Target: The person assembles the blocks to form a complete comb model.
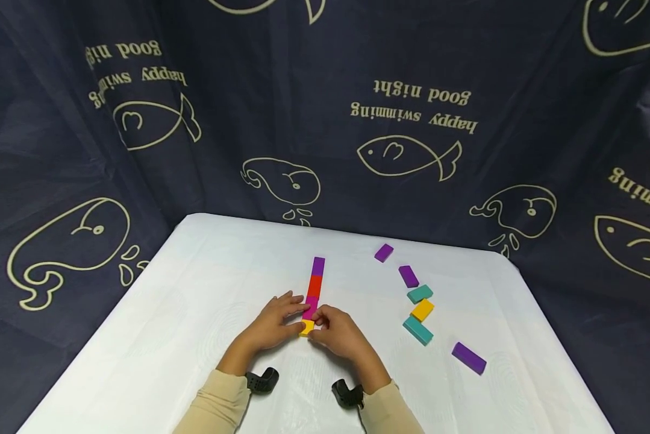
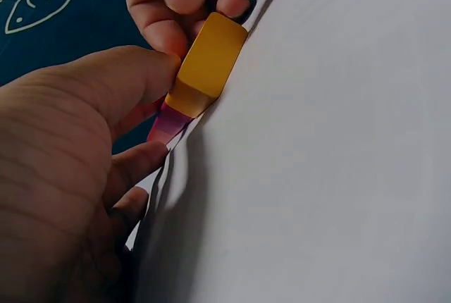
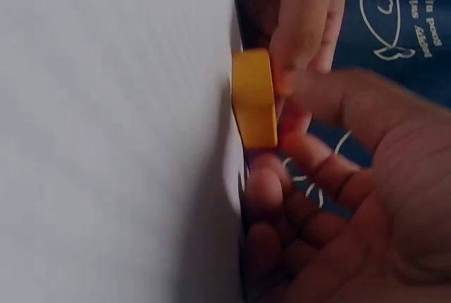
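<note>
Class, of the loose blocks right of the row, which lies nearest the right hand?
The teal block on the person's side of the loose yellow block; every other loose block, even the second teal one, lies farther from the right hand.

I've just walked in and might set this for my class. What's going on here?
A person is lining up coloured blocks on a white table. The left hand and right hand are both at the yellow block at the near end of the row. Beyond it come a magenta block, a red block and a purple block. Six more blocks, purple, teal and yellow, lie to the right, outside the row.
</note>
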### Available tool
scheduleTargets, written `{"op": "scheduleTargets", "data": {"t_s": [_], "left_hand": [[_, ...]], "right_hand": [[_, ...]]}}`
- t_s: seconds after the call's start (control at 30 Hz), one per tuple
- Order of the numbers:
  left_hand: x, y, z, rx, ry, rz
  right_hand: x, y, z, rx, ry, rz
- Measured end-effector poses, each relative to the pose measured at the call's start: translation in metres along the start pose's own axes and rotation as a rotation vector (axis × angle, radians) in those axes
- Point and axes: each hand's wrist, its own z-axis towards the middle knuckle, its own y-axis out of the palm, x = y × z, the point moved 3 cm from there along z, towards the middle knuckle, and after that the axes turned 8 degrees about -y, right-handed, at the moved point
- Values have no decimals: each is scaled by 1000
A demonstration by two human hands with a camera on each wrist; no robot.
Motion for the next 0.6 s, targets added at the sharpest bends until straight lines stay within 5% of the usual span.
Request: {"op": "scheduleTargets", "data": {"t_s": [0.3, 0.6], "left_hand": [[1, 1, 1, 13, 17, 10], [0, 1, 0, 4, -6, 16]], "right_hand": [[0, -21, -4, -73, 8, 75], [8, -70, -27, 30, 2, -7]]}}
